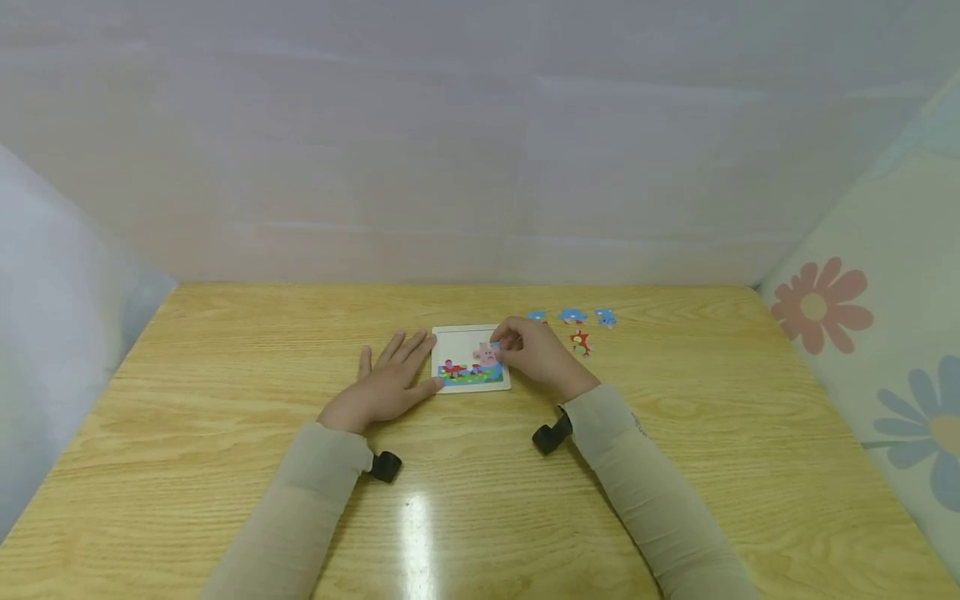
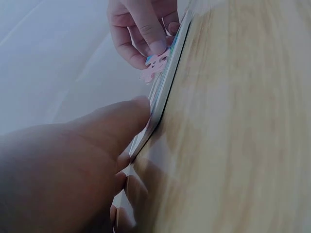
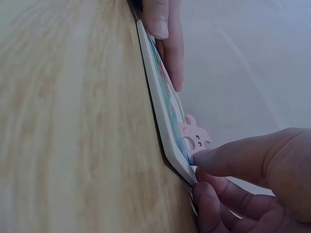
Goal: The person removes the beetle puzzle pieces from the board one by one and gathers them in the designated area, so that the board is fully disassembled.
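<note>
A jigsaw puzzle board with a pale frame lies flat on the table; joined pieces in green, blue and red fill its lower part. My right hand pinches a pink jigsaw piece with a printed face between thumb and fingers, over the board's right side. In the right wrist view that pink piece tilts up from the board's surface. My left hand lies with fingers spread, its thumb and fingertips touching the board's left edge. The right fingers hide part of the board's right edge.
Several loose jigsaw pieces lie on the wooden table to the right of the board: blue ones toward the back and a red one nearer. A pale wall rises behind the table's far edge.
</note>
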The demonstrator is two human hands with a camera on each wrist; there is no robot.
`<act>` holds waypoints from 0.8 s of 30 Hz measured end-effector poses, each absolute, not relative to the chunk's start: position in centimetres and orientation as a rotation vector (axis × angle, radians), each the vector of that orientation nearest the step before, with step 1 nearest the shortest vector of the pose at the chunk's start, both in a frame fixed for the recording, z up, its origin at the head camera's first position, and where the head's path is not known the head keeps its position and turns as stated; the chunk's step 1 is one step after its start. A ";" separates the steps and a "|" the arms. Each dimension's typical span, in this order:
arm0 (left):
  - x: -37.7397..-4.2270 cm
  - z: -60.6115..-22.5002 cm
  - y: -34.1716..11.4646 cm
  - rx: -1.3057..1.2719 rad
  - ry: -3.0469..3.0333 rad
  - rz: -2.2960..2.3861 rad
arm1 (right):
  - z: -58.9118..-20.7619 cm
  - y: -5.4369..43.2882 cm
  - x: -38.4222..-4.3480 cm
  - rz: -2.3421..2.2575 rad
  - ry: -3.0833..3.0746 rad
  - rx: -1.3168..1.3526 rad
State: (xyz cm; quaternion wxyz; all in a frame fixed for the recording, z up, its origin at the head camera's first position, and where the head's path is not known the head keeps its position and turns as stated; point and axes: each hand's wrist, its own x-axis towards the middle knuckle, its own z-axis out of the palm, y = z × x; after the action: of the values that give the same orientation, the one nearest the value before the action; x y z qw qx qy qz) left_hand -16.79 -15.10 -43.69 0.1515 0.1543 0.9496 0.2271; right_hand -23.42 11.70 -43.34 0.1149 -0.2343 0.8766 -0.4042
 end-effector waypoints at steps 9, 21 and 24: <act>-16.8 -43.9 -15.1 0.389 2.770 0.652 | -43.4 11.3 -23.4 -1.197 2.565 -0.667; -16.7 -43.8 -15.0 0.385 2.761 0.665 | -43.7 11.2 -23.4 -1.317 2.500 -0.460; -16.8 -43.8 -14.9 0.384 2.763 0.655 | -43.7 11.1 -23.4 -1.347 2.484 -0.411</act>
State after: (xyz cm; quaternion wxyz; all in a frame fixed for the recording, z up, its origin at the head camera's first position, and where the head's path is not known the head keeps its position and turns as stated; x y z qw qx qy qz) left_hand -16.76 -14.93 -43.76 0.1379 0.1327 0.9551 0.2264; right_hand -23.38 11.13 -43.69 0.1425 -0.1425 0.8610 -0.4669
